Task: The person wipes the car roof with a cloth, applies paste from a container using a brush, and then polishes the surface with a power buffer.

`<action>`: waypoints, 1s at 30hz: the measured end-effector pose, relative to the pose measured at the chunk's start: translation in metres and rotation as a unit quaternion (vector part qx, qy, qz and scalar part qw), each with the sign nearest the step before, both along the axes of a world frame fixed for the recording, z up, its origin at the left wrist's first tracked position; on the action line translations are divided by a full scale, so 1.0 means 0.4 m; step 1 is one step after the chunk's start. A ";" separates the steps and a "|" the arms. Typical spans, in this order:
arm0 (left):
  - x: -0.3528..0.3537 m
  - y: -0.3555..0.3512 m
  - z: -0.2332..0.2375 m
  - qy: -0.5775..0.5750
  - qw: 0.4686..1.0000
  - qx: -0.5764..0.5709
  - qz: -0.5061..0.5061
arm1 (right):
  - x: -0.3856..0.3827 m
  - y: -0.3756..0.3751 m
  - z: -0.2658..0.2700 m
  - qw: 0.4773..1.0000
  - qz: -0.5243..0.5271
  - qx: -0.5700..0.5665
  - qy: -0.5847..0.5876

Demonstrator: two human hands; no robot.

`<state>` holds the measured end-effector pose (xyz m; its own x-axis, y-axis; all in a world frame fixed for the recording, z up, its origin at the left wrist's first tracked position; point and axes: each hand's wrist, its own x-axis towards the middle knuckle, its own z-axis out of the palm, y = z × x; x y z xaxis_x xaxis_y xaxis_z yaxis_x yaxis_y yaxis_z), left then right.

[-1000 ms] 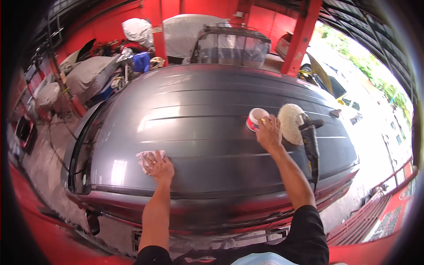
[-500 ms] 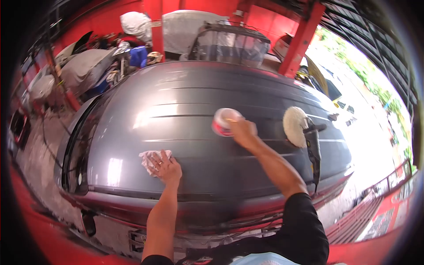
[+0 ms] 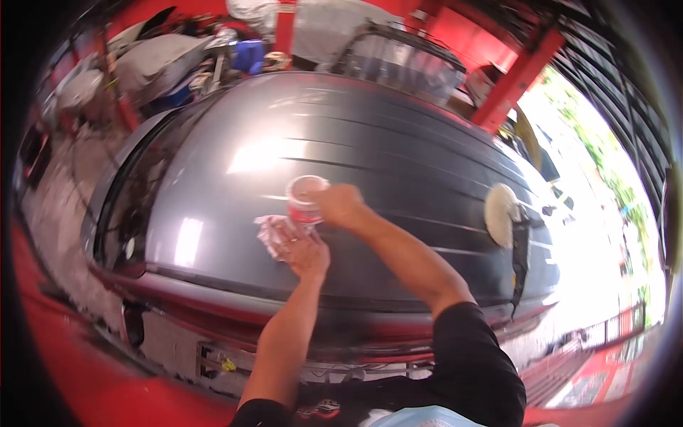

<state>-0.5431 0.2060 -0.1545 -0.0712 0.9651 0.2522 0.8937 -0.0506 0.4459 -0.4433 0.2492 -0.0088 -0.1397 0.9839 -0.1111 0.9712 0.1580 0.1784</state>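
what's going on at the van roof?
Someone leaning over the dark roof has a crumpled cloth under the left hand and a red-and-white tub in the right hand, close above the cloth. A polisher with a fluffy pad lies off to the right on the roof.

Black short-sleeved shirt (image 3: 466,349), small red-and-white chest print (image 3: 320,408) at lower centre, pale blue material (image 3: 427,418) at bottom edge.

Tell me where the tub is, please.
Left of centre in the head view, the tub is in the right hand, beside the cloth and left hand.
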 end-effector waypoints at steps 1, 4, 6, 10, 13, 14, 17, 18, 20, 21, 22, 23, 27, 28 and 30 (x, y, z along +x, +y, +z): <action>0.000 0.001 -0.008 -0.001 1.000 0.019 0.007 | 0.000 -0.015 0.059 0.999 -0.013 -0.015 0.050; -0.011 0.005 0.010 -0.011 0.999 0.013 0.027 | 0.055 -0.003 0.088 0.993 -0.084 -0.007 0.083; -0.004 0.003 0.008 -0.017 1.000 0.013 0.007 | 0.106 0.008 0.090 0.994 -0.080 0.006 0.078; -0.004 0.003 0.027 -0.025 1.000 -0.002 0.006 | 0.137 0.037 0.082 0.986 -0.085 -0.005 0.141; -0.007 -0.003 0.023 -0.022 1.000 -0.005 -0.001 | 0.098 0.041 0.078 0.985 -0.079 0.031 0.148; -0.007 -0.001 0.025 -0.030 0.999 -0.013 -0.002 | 0.078 0.045 0.082 0.989 -0.068 0.035 0.129; -0.011 -0.001 0.032 -0.031 0.999 -0.015 -0.011 | 0.053 0.087 0.031 0.993 -0.040 0.046 0.103; -0.010 -0.003 0.033 -0.032 0.999 -0.016 -0.013 | 0.037 0.093 0.029 0.995 -0.017 0.045 0.090; -0.009 -0.004 0.028 -0.030 0.999 -0.009 -0.012 | 0.009 0.089 0.020 0.994 -0.038 0.032 0.097; -0.008 -0.002 0.025 -0.031 0.999 -0.007 -0.008 | -0.002 0.084 0.028 0.993 -0.057 0.014 0.100; -0.007 0.001 0.016 -0.030 0.999 -0.006 -0.007 | -0.004 0.088 0.044 0.991 -0.065 -0.010 0.117; -0.005 0.002 0.003 -0.032 0.999 0.009 -0.006 | -0.002 0.089 0.059 0.991 -0.065 -0.011 0.119; -0.001 0.009 -0.020 -0.045 0.999 0.028 -0.006 | 0.020 0.064 0.179 0.990 -0.087 0.015 0.111; -0.002 0.007 -0.021 -0.046 0.999 0.027 -0.005 | 0.036 0.056 0.197 0.988 -0.102 0.019 0.115; -0.004 0.007 -0.020 -0.041 0.999 0.029 -0.014 | 0.114 0.061 0.176 0.986 -0.093 0.033 0.134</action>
